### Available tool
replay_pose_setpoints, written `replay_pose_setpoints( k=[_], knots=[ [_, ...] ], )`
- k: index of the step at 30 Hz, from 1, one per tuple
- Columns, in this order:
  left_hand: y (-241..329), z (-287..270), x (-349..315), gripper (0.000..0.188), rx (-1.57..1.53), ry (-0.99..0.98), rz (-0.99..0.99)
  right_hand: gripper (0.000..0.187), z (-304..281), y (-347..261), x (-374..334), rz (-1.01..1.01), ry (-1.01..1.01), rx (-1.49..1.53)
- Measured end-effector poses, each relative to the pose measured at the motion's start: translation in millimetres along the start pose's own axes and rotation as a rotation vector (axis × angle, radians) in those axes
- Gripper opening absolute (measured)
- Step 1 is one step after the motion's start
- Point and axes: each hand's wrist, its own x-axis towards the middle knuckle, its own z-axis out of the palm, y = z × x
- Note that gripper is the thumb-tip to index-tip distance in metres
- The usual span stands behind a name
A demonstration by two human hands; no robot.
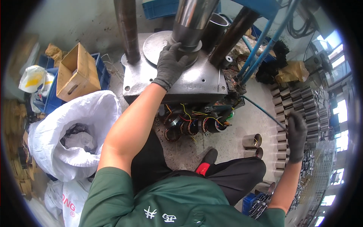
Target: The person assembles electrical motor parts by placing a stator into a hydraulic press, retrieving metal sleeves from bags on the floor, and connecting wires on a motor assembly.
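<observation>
Press table (181, 84), sack (47, 140) of crumpled material (80, 142)

Head-worn fisheye — looking steeply down, green shirt (177, 193) nearest, metal machine (177, 85) farther ahead

We count one easy way in: from the front, over the bare near strip of press bed (145, 82), low and straight to the round plate (152, 48). Sideways is tighter: dark left column (127, 32) and slanted right column (235, 36) flank the steel cylinder (191, 19), which blocks anything straight across. The left hand (169, 67) itself fills the gap before the cylinder. Right of the bed, we note blue pipes (261, 49) and a thin lever (262, 109) running up to the right hand (296, 136), cutting that side. Below the front edge, wired stators (191, 126) obstruct; at left, the white sack (45, 132) bulges near the forearm.
</observation>
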Motion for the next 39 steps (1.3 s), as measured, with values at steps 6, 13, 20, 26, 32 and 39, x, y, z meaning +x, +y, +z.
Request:
replay_pose_setpoints(
  k=[6,13,20,26,32,39],
  knots=[
    [-2,-12,-29,0.040,-0.024,-0.374,0.053,0.020,-1,15,122,-0.091,0.251,-0.153],
    [21,-19,-62,0.065,0.443,-0.656,0.237,0.030,9,53,181,-0.074,0.289,-0.186],
    [38,-4,-112,0.081,0.616,-0.766,0.349,0.028,16,51,201,0.004,0.248,-0.345],
    [60,-1,-110,0.065,0.370,-0.904,0.611,0.028,-6,17,186,0.167,0.122,-0.372],
    [22,25,-91,0.059,0.312,-0.518,0.634,0.027,-4,24,188,0.181,0.125,-0.346],
    [17,34,-90,0.072,0.581,-0.686,0.437,0.028,-15,18,183,0.224,0.045,-0.285]
  ],
)
